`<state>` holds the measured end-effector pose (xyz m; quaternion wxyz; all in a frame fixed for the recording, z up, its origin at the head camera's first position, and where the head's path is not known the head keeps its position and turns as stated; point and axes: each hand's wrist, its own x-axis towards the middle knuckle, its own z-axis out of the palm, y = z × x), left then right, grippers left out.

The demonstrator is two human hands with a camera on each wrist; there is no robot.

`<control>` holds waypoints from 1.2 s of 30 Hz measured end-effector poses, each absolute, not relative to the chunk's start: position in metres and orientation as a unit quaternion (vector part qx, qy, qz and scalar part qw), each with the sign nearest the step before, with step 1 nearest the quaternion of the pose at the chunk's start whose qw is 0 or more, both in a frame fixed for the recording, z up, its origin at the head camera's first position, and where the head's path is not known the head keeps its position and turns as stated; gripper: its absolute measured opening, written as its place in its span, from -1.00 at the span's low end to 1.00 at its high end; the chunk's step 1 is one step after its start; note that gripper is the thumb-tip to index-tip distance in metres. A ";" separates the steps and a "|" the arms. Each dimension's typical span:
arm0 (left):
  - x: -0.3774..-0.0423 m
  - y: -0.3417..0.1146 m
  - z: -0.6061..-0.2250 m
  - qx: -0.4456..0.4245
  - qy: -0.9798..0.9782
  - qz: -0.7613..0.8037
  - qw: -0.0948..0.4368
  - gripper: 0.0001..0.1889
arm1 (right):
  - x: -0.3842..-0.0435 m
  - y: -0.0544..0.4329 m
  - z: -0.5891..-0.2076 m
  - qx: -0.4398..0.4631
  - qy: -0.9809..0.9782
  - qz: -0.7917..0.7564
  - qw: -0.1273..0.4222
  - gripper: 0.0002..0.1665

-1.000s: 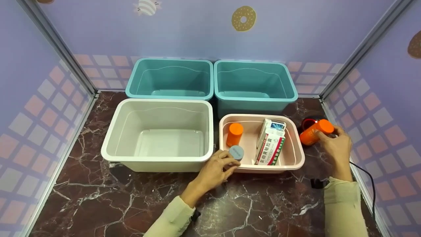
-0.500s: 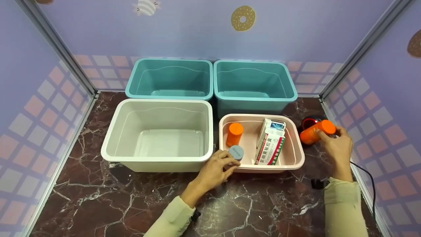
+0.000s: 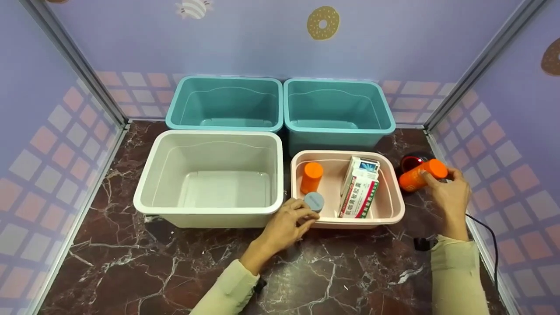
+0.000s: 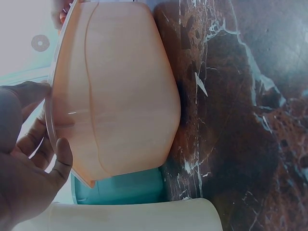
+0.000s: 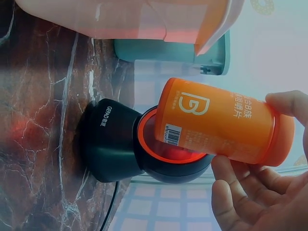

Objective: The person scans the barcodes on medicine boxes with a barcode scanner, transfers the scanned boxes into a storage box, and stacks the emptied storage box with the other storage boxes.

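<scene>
My right hand (image 3: 450, 192) grips an orange pill bottle (image 3: 418, 175) by its capped end, fingers below and thumb on the cap side. It hangs tilted, its base in front of the red-lit window of a black barcode scanner (image 5: 115, 142). White lettering and a small barcode label show on it in the right wrist view. My left hand (image 3: 286, 225) rests with loosely bent fingers at the near-left rim of a pink basin (image 3: 396, 214). Inside that basin are another orange bottle (image 3: 312, 177), a grey-capped bottle (image 3: 314, 202) by my left fingertips, and several medicine boxes (image 3: 359, 194).
A large white bin (image 3: 210, 211) stands left of the basin. Behind them are a left teal bin (image 3: 225, 129) and a right teal bin (image 3: 339, 131). The scanner's black cord (image 3: 492, 236) runs along the right wall. Panels enclose the marble-patterned table (image 3: 144, 271) on three sides.
The bottle in my right hand has shifted very slightly to the right in front of the scanner. My left hand stays at the basin rim.
</scene>
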<state>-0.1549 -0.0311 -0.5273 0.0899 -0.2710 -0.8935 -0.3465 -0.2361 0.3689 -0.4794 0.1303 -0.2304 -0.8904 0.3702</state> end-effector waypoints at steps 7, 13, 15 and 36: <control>-0.155 -0.031 -0.526 -0.273 -0.891 -0.352 0.088 -0.88 | -0.237 0.368 -0.479 -0.234 -0.887 0.376 0.133 -0.12; -0.155 -0.031 -0.526 -0.274 -0.891 -0.351 0.088 -0.88 | -0.238 0.369 -0.479 -0.217 -0.890 0.376 0.141 -0.18; -0.155 -0.031 -0.526 -0.274 -0.891 -0.351 0.090 -0.88 | -0.238 0.369 -0.478 -0.211 -0.891 0.377 0.139 -0.20; -0.155 -0.032 -0.528 -0.279 -0.883 -0.363 0.103 -0.89 | -0.238 0.369 -0.478 -0.167 -0.906 0.371 0.120 -0.25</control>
